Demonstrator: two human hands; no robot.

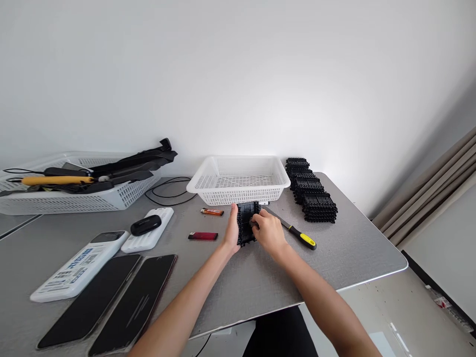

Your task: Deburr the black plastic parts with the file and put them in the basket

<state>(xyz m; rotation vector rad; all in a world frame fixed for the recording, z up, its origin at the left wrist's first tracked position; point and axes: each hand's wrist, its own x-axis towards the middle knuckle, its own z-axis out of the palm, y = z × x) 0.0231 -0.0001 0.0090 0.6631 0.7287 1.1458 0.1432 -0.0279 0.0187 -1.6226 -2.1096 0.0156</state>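
Over the near middle of the table, a black plastic part with toothed edges (246, 218) stands tilted toward me. My left hand (232, 230) grips its left side, thumb up along the edge. Curled and pinched, the fingers of my right hand (270, 230) press against the part's face and right side; what lies between the fingertips is hidden. Just beyond my right hand lies a file with a black and yellow handle (302, 237), its blade partly covered by the hand. Stacks of similar black toothed parts (319, 206) stand to the right.
A white perforated basket (238, 194) sits behind my hands. Left of them are an orange lighter (212, 211), a red lighter (203, 236), power banks (80, 267), a black case (146, 225) and two phones (136, 302). Another basket (126, 197) holds tools. The table's edge runs right.
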